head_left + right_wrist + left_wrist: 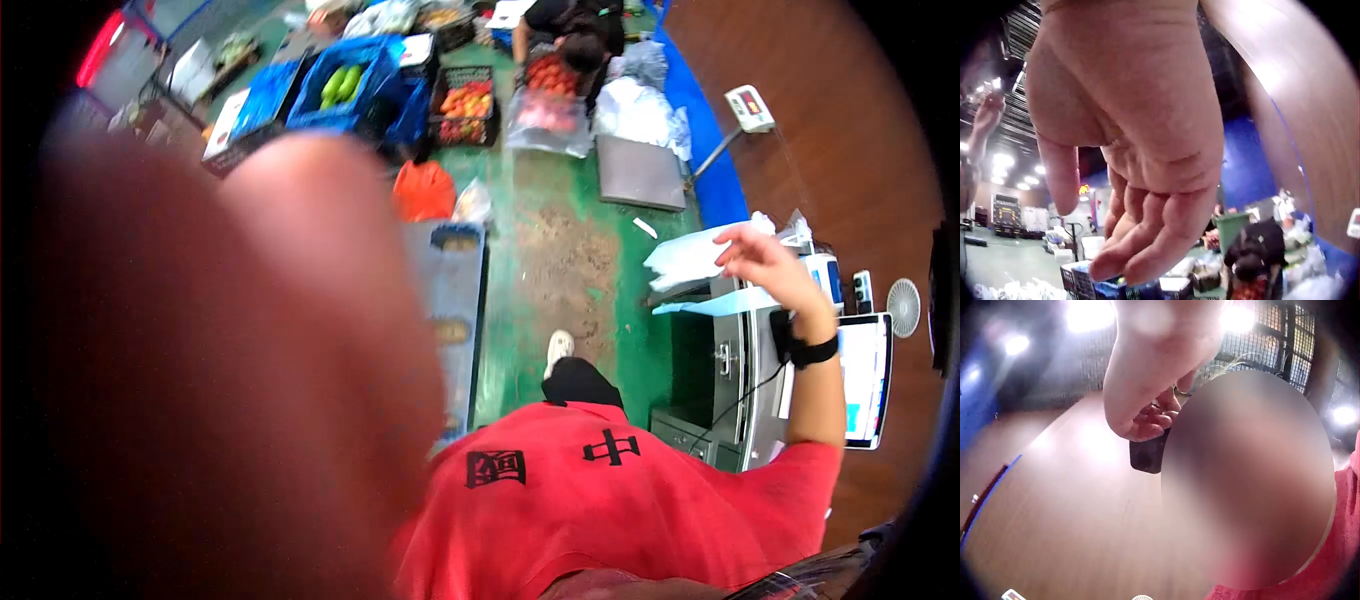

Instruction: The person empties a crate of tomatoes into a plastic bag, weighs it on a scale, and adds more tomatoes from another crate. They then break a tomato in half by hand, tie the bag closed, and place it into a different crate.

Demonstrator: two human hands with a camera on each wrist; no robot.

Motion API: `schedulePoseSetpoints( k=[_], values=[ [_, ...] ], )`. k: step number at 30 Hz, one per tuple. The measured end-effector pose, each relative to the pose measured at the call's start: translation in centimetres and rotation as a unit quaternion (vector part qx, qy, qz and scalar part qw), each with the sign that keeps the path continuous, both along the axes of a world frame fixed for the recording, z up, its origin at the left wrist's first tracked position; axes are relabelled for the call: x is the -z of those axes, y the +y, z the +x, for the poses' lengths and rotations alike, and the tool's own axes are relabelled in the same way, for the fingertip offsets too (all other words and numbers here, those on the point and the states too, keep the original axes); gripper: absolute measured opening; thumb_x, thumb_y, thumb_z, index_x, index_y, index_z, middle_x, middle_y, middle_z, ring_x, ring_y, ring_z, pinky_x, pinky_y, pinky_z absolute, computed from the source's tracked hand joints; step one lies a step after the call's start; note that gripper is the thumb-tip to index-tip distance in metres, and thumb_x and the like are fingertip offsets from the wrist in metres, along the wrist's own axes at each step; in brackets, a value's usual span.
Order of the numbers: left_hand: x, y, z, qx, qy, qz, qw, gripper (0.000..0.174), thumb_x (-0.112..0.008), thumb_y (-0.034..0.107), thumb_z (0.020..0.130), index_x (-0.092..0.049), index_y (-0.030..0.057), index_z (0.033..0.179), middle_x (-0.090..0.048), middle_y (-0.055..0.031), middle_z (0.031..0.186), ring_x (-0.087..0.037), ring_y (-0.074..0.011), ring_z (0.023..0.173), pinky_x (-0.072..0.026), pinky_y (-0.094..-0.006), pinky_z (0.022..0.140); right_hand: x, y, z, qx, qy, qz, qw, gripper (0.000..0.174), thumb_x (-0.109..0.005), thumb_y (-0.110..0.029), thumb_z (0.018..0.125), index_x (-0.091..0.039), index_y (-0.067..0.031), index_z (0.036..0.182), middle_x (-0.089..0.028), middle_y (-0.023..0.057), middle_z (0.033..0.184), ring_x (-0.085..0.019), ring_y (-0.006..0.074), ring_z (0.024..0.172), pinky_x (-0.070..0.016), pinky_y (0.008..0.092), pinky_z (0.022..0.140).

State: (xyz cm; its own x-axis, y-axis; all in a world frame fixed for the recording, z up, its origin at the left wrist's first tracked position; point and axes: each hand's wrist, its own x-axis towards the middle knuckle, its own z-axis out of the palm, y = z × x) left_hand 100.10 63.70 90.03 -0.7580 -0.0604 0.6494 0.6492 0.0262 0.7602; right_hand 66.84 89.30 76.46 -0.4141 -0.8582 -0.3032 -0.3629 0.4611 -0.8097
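Raised close to the head camera, my left hand (320,260) fills much of the left side of that view as a blur. In the left wrist view, its bent fingers (1150,425) sit at the top of a small dark rectangular device (1145,455) beside the head. My right hand (765,262) is held up over the desk at the right, palm showing in the right wrist view, fingers loosely bent and nothing in them. A black watch-like band (815,351) circles that wrist. White and pale blue plastic bags (700,255) lie just beneath the hand.
A monitor (865,385) and small fan (903,307) stand at the right. Ahead are a platform scale (640,172), a crate of tomatoes (466,100), a blue-lined crate (372,62) and a crouching person (575,25). A grey-blue pallet (462,290) lies at the left.
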Motion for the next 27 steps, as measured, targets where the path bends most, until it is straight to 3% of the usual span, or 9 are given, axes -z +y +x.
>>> schedulePoseSetpoints(
  k=[6, 15, 17, 19, 20, 21, 22, 25, 27],
  values=[
    [-4.2, -2.5, -15.3, 0.257, 0.069, -0.012, 0.964, 0.024, -0.043, 0.009, 0.082, -0.055, 0.0096, 0.061, -0.056, -0.0056, 0.056, -0.051, -0.0148, 0.047, -0.0434, -0.0243, 0.042, -14.0, -4.7, -10.6, -0.104, 0.061, -0.034, 0.992, 0.028, -0.059, -0.007, 0.077, -0.051, -0.0011, 0.102, -0.055, 0.0014, 0.080, -0.050, 0.0059, 0.075, -0.0412, 0.0190, 0.067],
    [-3.0, -11.4, -35.6, 0.466, 0.210, -0.077, 0.856, 0.010, -0.054, 0.004, 0.080, -0.061, 0.0068, 0.087, -0.053, -0.0043, 0.072, -0.053, -0.0110, 0.068, -0.0380, -0.0210, 0.054, -12.6, -13.8, -26.3, -0.087, 0.052, -0.046, 0.994, 0.032, -0.062, -0.013, 0.072, -0.055, 0.0005, 0.100, -0.056, 0.0044, 0.083, -0.053, 0.0082, 0.077, -0.0437, 0.0196, 0.066],
    [-0.3, -16.7, -38.2, 0.479, 0.185, -0.092, 0.853, 0.015, -0.056, 0.014, 0.082, -0.061, 0.0017, 0.089, -0.057, -0.0098, 0.076, -0.057, -0.0168, 0.071, -0.0433, -0.0246, 0.056, -8.4, -14.8, -32.1, -0.030, 0.113, -0.104, 0.988, 0.025, -0.056, -0.014, 0.080, -0.056, -0.0003, 0.101, -0.057, 0.0030, 0.086, -0.053, 0.0078, 0.078, -0.0433, 0.0202, 0.072],
    [7.7, -21.6, -42.4, 0.574, 0.176, 0.407, 0.689, 0.028, -0.041, 0.014, 0.081, -0.054, 0.0065, 0.058, -0.057, -0.0098, 0.058, -0.050, -0.0190, 0.043, -0.0423, -0.0261, 0.038, -1.2, -12.9, -38.3, 0.115, 0.079, -0.158, 0.978, 0.024, -0.054, -0.016, 0.084, -0.056, -0.0010, 0.102, -0.059, 0.0039, 0.087, -0.054, 0.0076, 0.076, -0.0440, 0.0207, 0.070],
    [10.8, -21.9, -45.6, 0.589, 0.171, 0.427, 0.665, 0.028, -0.041, 0.014, 0.081, -0.054, 0.0065, 0.058, -0.057, -0.0098, 0.058, -0.050, -0.0190, 0.043, -0.0423, -0.0261, 0.038, 3.5, -10.8, -40.8, 0.216, 0.060, -0.151, 0.963, 0.024, -0.054, -0.017, 0.083, -0.057, -0.0016, 0.102, -0.059, 0.0031, 0.085, -0.054, 0.0075, 0.074, -0.0446, 0.0206, 0.068],
    [13.8, -21.5, -48.9, 0.335, -0.043, 0.268, 0.902, 0.018, -0.048, 0.013, 0.078, -0.054, 0.0039, 0.063, -0.052, -0.0079, 0.059, -0.047, -0.0178, 0.047, -0.0388, -0.0263, 0.042, 8.7, -8.2, -42.2, 0.338, 0.063, -0.133, 0.930, 0.024, -0.056, -0.018, 0.083, -0.057, -0.0026, 0.101, -0.060, 0.0025, 0.081, -0.054, 0.0078, 0.071, -0.0447, 0.0209, 0.065],
    [17.2, -21.3, -51.9, 0.025, -0.249, 0.039, 0.967, 0.012, -0.055, 0.011, 0.075, -0.053, 0.0013, 0.069, -0.046, -0.0060, 0.061, -0.044, -0.0165, 0.050, -0.0353, -0.0266, 0.046, 16.1, -4.2, -43.7, 0.416, 0.119, -0.087, 0.897, 0.025, -0.058, -0.021, 0.081, -0.058, -0.0039, 0.099, -0.060, 0.0012, 0.078, -0.054, 0.0072, 0.071, -0.0440, 0.0209, 0.063],
    [32.2, -20.2, -59.4, 0.038, -0.477, 0.217, 0.851, 0.012, -0.058, 0.011, 0.080, -0.059, 0.0008, 0.086, -0.056, -0.0014, 0.067, -0.049, -0.0066, 0.053, -0.0396, -0.0184, 0.050, 34.1, 5.3, -39.8, 0.552, 0.261, 0.222, 0.760, 0.044, -0.055, -0.035, 0.078, -0.057, 0.0044, 0.098, -0.057, 0.0249, 0.096, -0.054, 0.0389, 0.092, -0.0432, 0.0388, 0.080],
    [39.1, -18.6, -61.1, 0.010, -0.558, 0.191, 0.807, 0.015, -0.059, 0.013, 0.080, -0.059, 0.0003, 0.088, -0.053, 0.0006, 0.064, -0.047, -0.0074, 0.052, -0.0367, -0.0183, 0.048, 36.4, 6.1, -36.3, 0.694, 0.152, 0.277, 0.647, 0.049, -0.056, -0.035, 0.076, -0.054, 0.0049, 0.104, -0.056, 0.0252, 0.101, -0.053, 0.0377, 0.094, -0.0427, 0.0381, 0.082]
  ],
)
